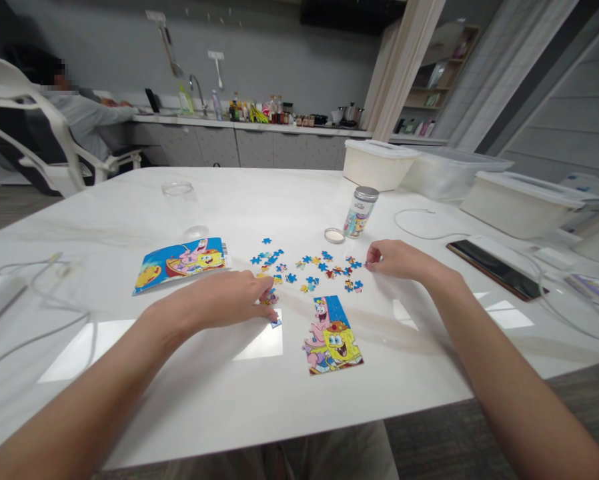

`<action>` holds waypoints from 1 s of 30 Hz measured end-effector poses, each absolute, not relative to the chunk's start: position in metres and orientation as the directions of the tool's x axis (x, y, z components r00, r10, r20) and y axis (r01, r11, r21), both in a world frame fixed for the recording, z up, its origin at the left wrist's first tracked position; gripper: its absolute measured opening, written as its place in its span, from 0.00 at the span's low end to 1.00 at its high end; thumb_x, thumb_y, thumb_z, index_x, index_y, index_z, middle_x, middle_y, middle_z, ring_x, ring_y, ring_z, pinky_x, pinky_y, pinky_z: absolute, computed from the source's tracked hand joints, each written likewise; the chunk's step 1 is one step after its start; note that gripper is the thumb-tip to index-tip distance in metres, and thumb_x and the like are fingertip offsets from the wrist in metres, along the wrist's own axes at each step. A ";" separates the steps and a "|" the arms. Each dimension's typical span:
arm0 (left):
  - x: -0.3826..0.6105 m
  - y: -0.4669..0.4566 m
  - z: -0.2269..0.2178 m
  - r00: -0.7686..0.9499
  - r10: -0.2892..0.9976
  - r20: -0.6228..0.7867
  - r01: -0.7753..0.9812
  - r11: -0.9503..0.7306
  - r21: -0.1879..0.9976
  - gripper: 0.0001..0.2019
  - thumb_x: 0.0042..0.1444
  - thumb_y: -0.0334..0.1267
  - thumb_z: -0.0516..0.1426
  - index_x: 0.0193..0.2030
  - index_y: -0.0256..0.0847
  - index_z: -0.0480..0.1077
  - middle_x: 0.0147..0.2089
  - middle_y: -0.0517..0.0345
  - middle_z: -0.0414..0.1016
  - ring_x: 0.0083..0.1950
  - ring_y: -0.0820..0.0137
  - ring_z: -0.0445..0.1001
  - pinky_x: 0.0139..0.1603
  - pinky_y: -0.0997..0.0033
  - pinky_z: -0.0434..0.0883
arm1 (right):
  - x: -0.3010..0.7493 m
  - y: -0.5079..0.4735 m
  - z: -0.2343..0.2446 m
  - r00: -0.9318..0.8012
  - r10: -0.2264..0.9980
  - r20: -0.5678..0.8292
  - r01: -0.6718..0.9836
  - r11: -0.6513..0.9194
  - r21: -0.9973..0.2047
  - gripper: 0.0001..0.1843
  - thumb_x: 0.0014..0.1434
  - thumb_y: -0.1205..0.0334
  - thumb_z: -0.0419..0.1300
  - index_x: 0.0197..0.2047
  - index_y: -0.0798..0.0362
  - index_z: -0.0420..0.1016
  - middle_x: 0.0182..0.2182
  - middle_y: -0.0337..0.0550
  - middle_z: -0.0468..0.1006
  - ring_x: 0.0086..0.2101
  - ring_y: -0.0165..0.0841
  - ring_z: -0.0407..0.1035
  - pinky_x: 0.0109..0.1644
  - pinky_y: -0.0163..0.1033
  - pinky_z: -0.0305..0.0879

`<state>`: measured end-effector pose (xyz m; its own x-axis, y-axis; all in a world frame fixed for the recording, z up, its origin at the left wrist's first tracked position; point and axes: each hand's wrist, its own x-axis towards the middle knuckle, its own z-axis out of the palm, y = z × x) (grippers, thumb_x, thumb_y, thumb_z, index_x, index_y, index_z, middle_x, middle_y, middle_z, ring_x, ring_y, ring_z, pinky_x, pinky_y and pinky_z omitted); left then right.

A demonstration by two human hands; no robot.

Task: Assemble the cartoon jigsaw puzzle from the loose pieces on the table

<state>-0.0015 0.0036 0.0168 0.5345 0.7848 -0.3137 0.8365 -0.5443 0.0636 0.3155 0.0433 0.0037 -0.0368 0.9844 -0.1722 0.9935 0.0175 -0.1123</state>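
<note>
My left hand is low over the table with fingers curled, its fingertips on a small jigsaw puzzle piece. My right hand rests at the right edge of the loose pieces, finger and thumb pinched at a blue piece mostly hidden by the fingertips. Between the hands lie several scattered pieces, mainly blue. Nearer to me is a joined part of the puzzle, showing a pink and a yellow cartoon figure. A printed picture sheet with the same figures lies beyond my left forearm.
A printed can stands behind the pieces beside a round lid. A clear jar is at the back left. Lidded boxes, a phone and cables occupy the right. A person sits at the far left.
</note>
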 end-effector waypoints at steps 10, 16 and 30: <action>-0.011 0.013 0.009 0.512 0.809 -0.288 0.849 -0.527 0.030 0.18 0.61 0.56 0.48 0.34 0.44 0.66 0.28 0.50 0.71 0.28 0.61 0.70 0.26 0.67 0.57 | 0.316 0.044 0.001 -0.057 0.986 -0.155 0.991 0.037 -0.129 0.03 0.55 0.64 0.60 0.35 0.52 0.74 0.38 0.45 0.80 0.38 0.37 0.73 0.36 0.35 0.61; -0.011 0.012 0.008 0.537 0.799 -0.271 0.831 -0.556 0.010 0.19 0.62 0.55 0.48 0.32 0.43 0.67 0.26 0.51 0.71 0.27 0.62 0.70 0.26 0.67 0.56 | 0.319 0.045 -0.002 -0.060 0.987 -0.149 0.989 0.038 -0.144 0.02 0.54 0.64 0.60 0.33 0.52 0.73 0.37 0.44 0.79 0.36 0.35 0.72 0.35 0.35 0.61; 0.004 -0.002 0.014 0.642 0.722 -0.259 0.737 -0.674 -0.054 0.20 0.67 0.47 0.44 0.33 0.42 0.71 0.26 0.52 0.71 0.26 0.64 0.71 0.26 0.68 0.56 | 0.298 0.042 0.003 -0.232 0.967 0.103 0.842 0.253 -0.476 0.07 0.54 0.65 0.58 0.35 0.52 0.76 0.31 0.42 0.78 0.31 0.33 0.70 0.37 0.38 0.63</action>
